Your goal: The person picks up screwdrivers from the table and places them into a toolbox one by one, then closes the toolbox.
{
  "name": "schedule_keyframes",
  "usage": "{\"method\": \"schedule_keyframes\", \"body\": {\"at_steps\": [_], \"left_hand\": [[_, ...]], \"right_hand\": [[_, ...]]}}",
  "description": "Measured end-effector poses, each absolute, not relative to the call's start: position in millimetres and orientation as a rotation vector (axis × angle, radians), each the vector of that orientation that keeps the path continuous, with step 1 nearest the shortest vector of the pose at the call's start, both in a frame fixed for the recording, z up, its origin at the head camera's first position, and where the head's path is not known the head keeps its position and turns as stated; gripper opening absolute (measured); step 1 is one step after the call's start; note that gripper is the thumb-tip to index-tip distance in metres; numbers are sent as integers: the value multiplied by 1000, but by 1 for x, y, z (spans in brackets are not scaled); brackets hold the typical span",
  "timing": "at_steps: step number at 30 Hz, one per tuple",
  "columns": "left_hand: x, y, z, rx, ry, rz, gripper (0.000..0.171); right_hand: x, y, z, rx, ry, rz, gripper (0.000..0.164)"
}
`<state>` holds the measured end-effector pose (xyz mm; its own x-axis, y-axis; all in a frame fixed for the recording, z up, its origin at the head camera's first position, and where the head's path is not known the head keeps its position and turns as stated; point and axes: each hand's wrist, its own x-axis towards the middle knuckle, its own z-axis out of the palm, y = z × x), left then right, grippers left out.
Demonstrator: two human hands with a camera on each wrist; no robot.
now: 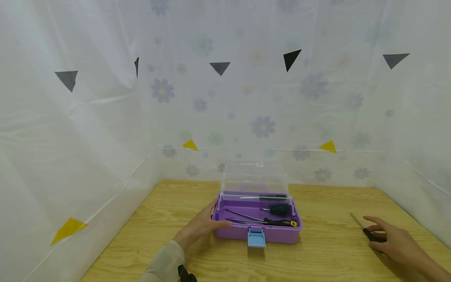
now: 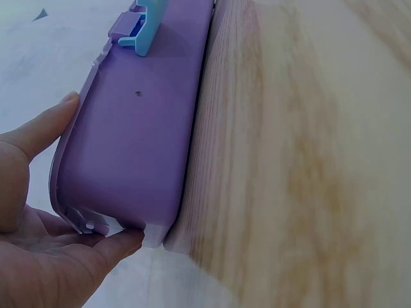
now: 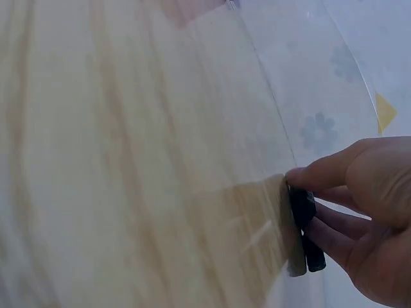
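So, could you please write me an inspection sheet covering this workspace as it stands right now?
Surface: wood-grain table, glossy enough to reflect.
Job's things: purple toolbox, clear lid raised, blue latch hanging open; at least three screwdrivers inside. One black-handled screwdriver outside, at the right.
Clutter: nothing seen.
Hands: left hand grips the toolbox's left end; right hand holds the black-handled screwdriver by its handle.
Cables: nothing seen.
Surroundings: whitish sheeting, flower-printed at the back, bearing dark triangles and yellow triangles.
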<state>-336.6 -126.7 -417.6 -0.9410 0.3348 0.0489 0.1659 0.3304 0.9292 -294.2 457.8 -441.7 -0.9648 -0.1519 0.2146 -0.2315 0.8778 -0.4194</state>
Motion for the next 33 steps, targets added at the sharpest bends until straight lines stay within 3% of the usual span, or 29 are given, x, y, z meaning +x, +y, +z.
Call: {"method": "schedule_keyframes", "body": {"at_steps": [10, 21, 28, 33], "left_hand": [[-337, -127, -418, 461, 2437, 1669, 113], [-336, -128, -417, 460, 2421, 1684, 113], [-336, -130, -418, 454, 2457, 1664, 112], [-337, -128, -417, 464, 2453, 1654, 112]], "right_hand": [[-294, 461, -438, 241, -2849, 653, 75], [-287, 472, -433, 121, -2646, 1344, 75], [-288, 480, -441, 433, -2200, 2057, 65], [-290, 484, -440, 869, -1842, 2454, 72]]}}
